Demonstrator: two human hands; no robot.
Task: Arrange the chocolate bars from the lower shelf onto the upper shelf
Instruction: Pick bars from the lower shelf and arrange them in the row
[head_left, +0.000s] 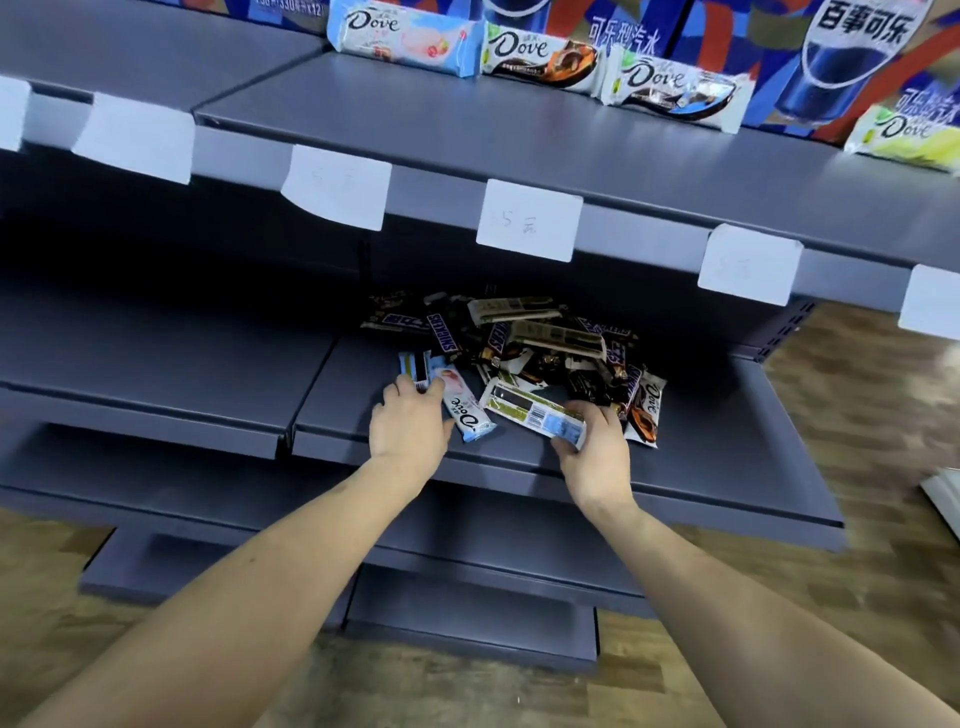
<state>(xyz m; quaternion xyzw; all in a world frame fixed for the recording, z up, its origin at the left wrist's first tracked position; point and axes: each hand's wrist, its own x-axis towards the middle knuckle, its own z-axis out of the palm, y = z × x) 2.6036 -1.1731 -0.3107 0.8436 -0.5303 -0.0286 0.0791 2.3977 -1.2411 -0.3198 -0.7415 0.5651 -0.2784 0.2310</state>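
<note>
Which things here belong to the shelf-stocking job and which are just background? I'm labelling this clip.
Part of the job:
- pile of chocolate bars on the lower shelf
- blue Dove bar, touched by left hand
- upturned bar, gripped by right hand
- Dove bars already on the upper shelf

Background:
- blank price tags
- cola cartons

The single head view looks forward and down from above, close in over both forearms, facing a grey shelving unit. The upper shelf (467, 124) runs across the far top, the lower shelf (727, 441) sits near centre, and wooden floor (883, 405) shows right and near.
</note>
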